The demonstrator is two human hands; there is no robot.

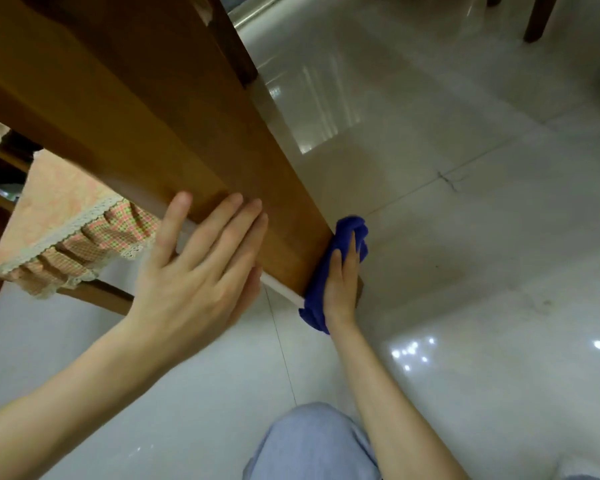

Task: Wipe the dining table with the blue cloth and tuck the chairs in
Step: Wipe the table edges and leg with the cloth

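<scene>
— Where's the cloth?
— I see the blue cloth [350,226] on the table [153,116] corner edge, my right hand [342,282] pressing it flat. Left hand [201,265] lies flat on the wood, fingers straight.
— Room?
— Open floor [465,237] on the right; chair [59,216] close on the left.

Cloth [343,233] showing deep blue, table [160,116] glowing honey-brown, seat cover [66,216] showing pink-green check, floor [465,237] gleaming white.
</scene>
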